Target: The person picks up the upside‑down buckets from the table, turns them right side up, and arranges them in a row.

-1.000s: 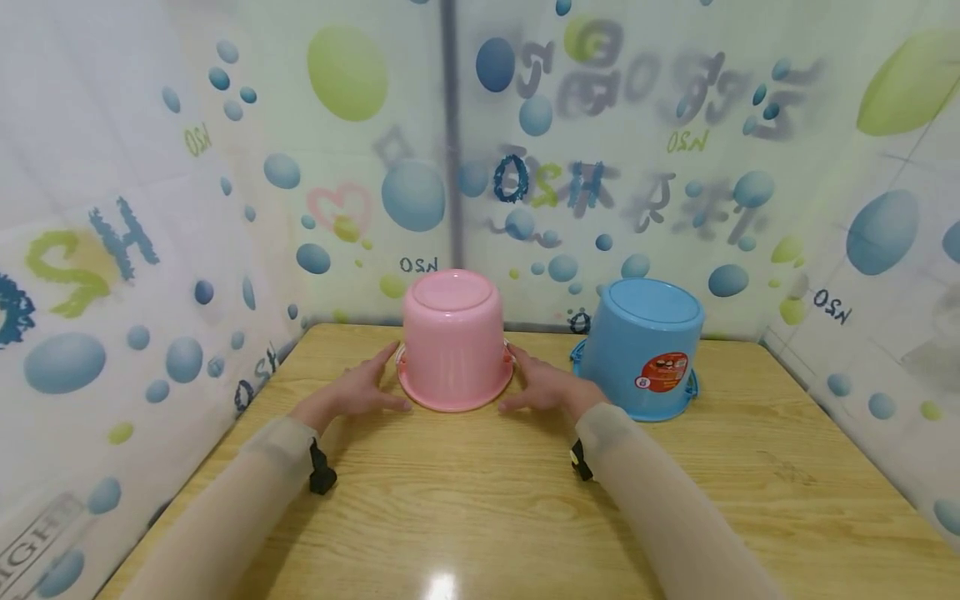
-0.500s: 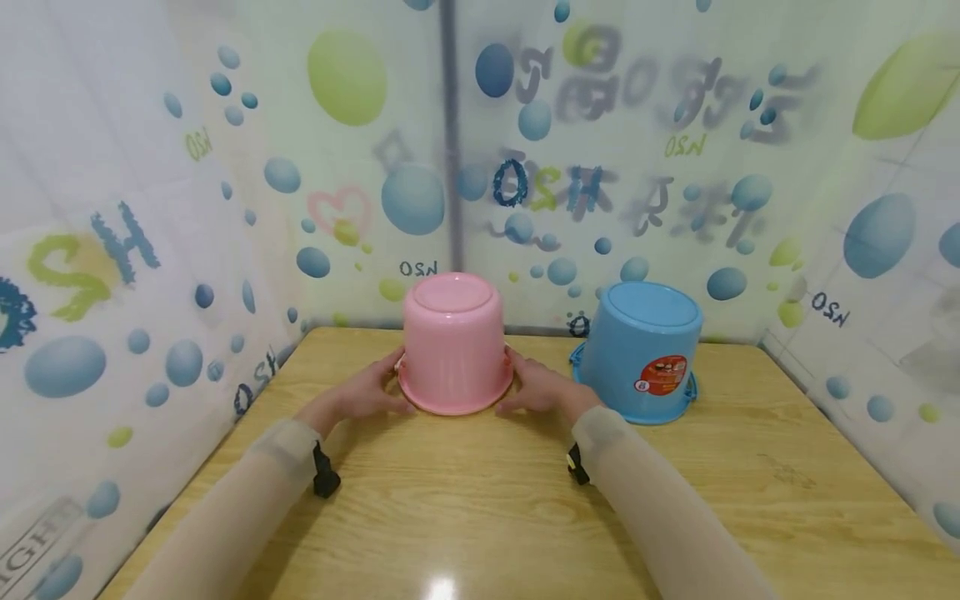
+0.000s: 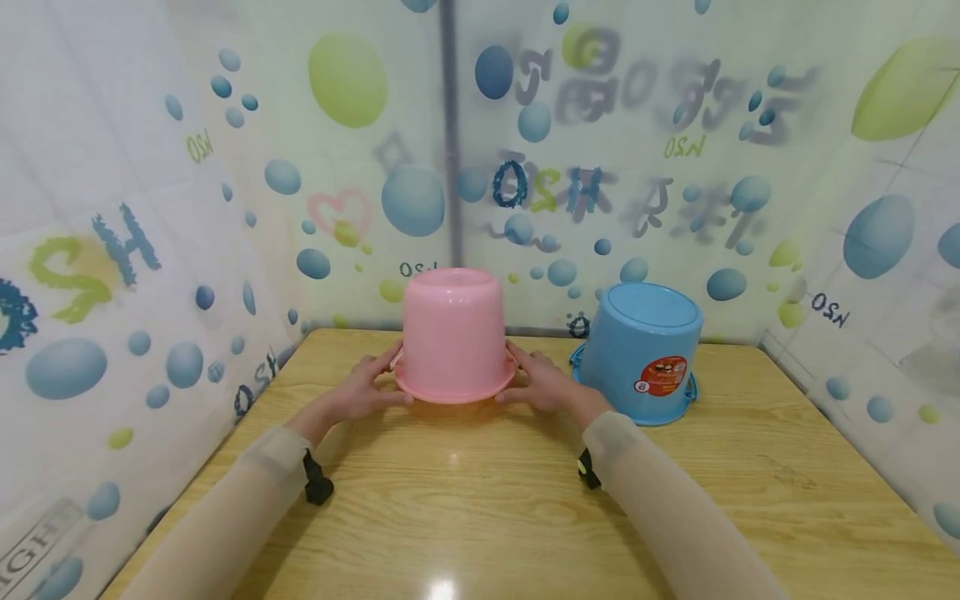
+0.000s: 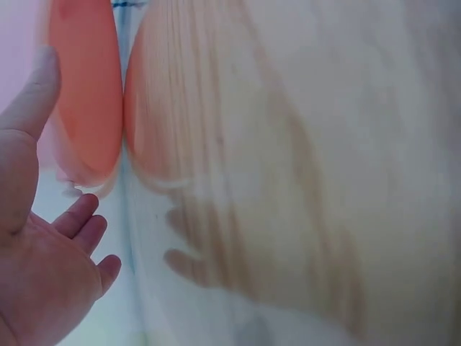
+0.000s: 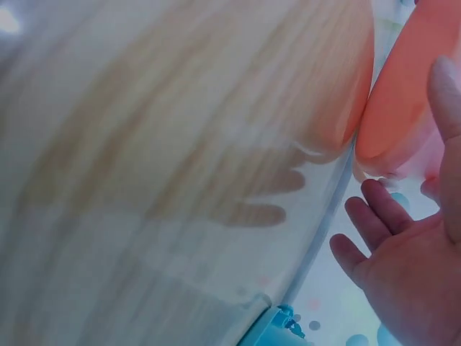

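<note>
An upside-down pink bucket [image 3: 453, 337] stands at the far middle of the wooden table, its near rim tipped up and its base leaning back. At its left side, my left hand [image 3: 358, 392] holds the rim, the thumb in front and the fingers farther back. My right hand [image 3: 551, 387] grips the opposite side the same way. In the left wrist view, the raised mouth of the bucket [image 4: 86, 94] shows above its reflection on the glossy top. The right wrist view shows the bucket [image 5: 403, 94] beside the right thumb. Where the rearmost fingers meet it is hidden.
A blue bucket [image 3: 645, 346] with a red label stands upside down just right of my right forearm. The wooden table [image 3: 465, 500] extends toward me. A curtain [image 3: 352, 167] with blue and green dots closes off the back and both sides.
Both hands have closed in on the pink bucket's sides. Its near rim has risen and the bucket has tipped backward. The blue bucket stays where it was.
</note>
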Motion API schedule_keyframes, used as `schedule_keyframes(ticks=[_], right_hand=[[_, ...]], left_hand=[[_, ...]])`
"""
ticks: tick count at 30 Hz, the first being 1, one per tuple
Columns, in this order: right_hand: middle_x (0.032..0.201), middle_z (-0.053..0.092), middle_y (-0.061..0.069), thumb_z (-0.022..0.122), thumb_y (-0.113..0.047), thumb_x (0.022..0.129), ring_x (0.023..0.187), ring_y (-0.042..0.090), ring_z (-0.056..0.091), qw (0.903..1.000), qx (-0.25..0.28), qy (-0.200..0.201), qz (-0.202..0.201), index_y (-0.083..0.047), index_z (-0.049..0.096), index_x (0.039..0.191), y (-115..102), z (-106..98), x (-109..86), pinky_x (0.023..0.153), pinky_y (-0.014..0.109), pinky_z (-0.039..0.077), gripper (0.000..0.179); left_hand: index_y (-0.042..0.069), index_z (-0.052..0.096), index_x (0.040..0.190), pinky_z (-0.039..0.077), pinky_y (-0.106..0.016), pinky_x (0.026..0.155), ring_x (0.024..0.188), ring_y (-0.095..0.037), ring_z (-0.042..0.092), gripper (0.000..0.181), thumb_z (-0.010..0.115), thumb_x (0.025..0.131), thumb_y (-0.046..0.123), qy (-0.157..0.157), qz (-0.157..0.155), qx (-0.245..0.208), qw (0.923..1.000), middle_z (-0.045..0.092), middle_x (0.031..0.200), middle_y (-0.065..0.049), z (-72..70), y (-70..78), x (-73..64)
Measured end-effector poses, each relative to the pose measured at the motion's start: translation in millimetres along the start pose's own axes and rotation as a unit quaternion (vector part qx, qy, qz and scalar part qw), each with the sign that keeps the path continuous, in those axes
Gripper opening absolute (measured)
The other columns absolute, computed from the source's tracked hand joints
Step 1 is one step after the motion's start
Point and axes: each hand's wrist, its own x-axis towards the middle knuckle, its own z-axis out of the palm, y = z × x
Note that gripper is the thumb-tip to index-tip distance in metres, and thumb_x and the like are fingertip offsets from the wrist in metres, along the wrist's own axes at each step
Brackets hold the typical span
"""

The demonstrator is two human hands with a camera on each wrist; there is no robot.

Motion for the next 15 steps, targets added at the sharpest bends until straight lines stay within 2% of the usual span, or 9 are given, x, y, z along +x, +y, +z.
schedule_keyframes(ticks=[7,10,15], right_hand=[[0.170,0.034,0.025,0.071,-0.063,0.102,0.159,0.050,0.037,0.9996,0.024,0.003,-0.014,-0.039,0.003,0.178,3.0,-2.3,-2.6,0.128,0.073,0.033,0.105],[0.170,0.035,0.024,0.068,-0.064,0.104,0.157,0.050,0.039,0.9993,0.026,0.006,-0.025,-0.042,0.001,0.177,2.2,-4.5,-5.3,0.127,0.074,0.034,0.102],[0.169,0.036,0.024,0.063,-0.068,0.104,0.158,0.050,0.041,0.9991,0.031,0.006,-0.027,-0.048,-0.001,0.175,-1.1,-7.7,-9.5,0.126,0.075,0.033,0.098]], left_hand=[[0.031,0.011,0.178,0.034,-0.077,0.119,0.142,-0.046,0.040,0.099,0.075,0.104,0.045,0.002,0.007,-0.001,1.0000,0.043,0.150,-0.029,-3.2,0.0,-2.9],[0.034,0.010,0.178,0.036,-0.076,0.118,0.142,-0.044,0.040,0.098,0.074,0.105,0.048,0.003,-0.002,-0.008,1.0000,0.042,0.150,-0.027,-5.3,1.9,-4.1],[0.034,0.011,0.178,0.038,-0.071,0.114,0.141,-0.044,0.035,0.096,0.072,0.106,0.051,0.005,-0.015,-0.022,0.9996,0.036,0.151,-0.029,-7.3,4.8,-6.3]])
